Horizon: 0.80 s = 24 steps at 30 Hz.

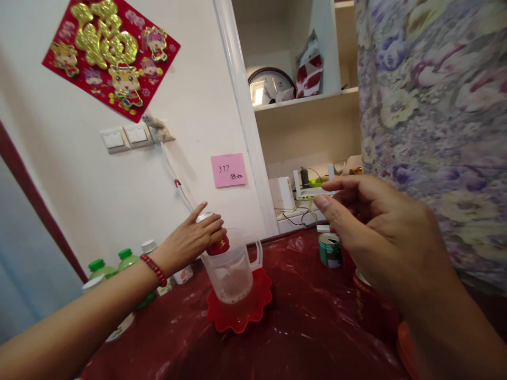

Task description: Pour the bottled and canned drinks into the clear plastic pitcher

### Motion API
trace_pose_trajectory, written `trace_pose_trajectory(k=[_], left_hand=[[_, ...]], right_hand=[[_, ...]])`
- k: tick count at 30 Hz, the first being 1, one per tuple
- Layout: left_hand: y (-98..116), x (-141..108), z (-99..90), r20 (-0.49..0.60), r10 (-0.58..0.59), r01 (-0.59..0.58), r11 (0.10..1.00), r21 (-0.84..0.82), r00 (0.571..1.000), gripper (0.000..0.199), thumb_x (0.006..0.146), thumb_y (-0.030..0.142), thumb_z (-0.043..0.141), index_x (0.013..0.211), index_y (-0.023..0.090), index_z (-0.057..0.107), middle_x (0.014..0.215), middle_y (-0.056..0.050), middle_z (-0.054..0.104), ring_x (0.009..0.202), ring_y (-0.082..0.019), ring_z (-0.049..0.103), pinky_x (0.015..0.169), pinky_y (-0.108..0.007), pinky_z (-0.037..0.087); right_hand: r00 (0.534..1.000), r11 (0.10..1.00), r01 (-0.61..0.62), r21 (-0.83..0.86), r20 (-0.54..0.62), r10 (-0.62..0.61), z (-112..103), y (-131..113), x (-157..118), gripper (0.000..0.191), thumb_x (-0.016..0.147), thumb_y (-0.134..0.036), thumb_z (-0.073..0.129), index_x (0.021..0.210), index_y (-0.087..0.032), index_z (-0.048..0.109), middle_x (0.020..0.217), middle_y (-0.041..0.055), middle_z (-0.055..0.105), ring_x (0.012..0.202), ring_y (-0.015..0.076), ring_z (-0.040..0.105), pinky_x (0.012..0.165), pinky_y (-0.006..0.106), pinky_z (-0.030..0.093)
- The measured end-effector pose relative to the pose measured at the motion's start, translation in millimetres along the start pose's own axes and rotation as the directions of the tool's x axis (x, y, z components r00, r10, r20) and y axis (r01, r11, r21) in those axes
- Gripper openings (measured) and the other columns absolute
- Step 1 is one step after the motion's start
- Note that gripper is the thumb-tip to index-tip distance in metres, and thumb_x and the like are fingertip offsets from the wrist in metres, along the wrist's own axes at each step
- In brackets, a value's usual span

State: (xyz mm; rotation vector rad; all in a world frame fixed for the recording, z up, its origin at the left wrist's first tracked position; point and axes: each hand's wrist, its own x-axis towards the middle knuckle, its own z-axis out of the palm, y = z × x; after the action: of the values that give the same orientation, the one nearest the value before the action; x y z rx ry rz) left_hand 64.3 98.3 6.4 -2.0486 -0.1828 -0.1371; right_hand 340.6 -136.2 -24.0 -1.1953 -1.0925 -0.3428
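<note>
My left hand (200, 232), with a red bead bracelet on its wrist, is wrapped round a red can (219, 246) and holds it tilted at the mouth of a clear plastic pitcher (232, 274). Some cloudy liquid or foam shows low inside the pitcher, which stands on a red scalloped plate (259, 303). On the right my right hand (364, 221) hovers above the table, thumb and index finger apart, with nothing visible between them. Below it stands another red can (366, 303), partly hidden by the hand and wrist. A green can (330, 250) stands just left of it.
Several bottles with green or white caps (130, 258) stand at the left of the dark red table (293, 338). Behind the table are a wall with a plugged-in cable, shelves holding a clock (271, 84) and a white router (312, 192), and a floral curtain (435, 132) at right.
</note>
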Motion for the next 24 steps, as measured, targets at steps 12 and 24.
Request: trace_pose_trajectory(k=[12, 24], left_hand=[[0.9, 0.1, -1.2, -0.004, -0.001, 0.001, 1.000, -0.017, 1.000, 0.048, 0.089, -0.003, 0.058, 0.127, 0.025, 0.067, 0.128, -0.005, 0.075, 0.133, -0.023, 0.063, 0.137, -0.053, 0.003], [1.1, -0.7, -0.5, -0.015, 0.004, -0.004, 1.000, -0.014, 1.000, 0.047, 0.090, -0.002, 0.058, 0.127, 0.025, 0.067, 0.128, -0.005, 0.075, 0.133, -0.024, 0.064, 0.137, -0.053, 0.002]], right_hand=[[1.000, 1.000, 0.007, 0.010, -0.007, -0.007, -0.7, -1.0, -0.3, 0.022, 0.097, -0.043, 0.068, 0.106, -0.024, 0.073, 0.082, -0.0013, 0.067, 0.063, 0.0135, 0.060, 0.056, 0.026, 0.044], [1.000, 1.000, 0.011, 0.023, -0.002, -0.011, 0.1, -0.8, 0.2, 0.022, 0.097, -0.042, 0.068, 0.106, -0.023, 0.073, 0.081, -0.0009, 0.068, 0.064, 0.0143, 0.062, 0.058, 0.027, 0.046]])
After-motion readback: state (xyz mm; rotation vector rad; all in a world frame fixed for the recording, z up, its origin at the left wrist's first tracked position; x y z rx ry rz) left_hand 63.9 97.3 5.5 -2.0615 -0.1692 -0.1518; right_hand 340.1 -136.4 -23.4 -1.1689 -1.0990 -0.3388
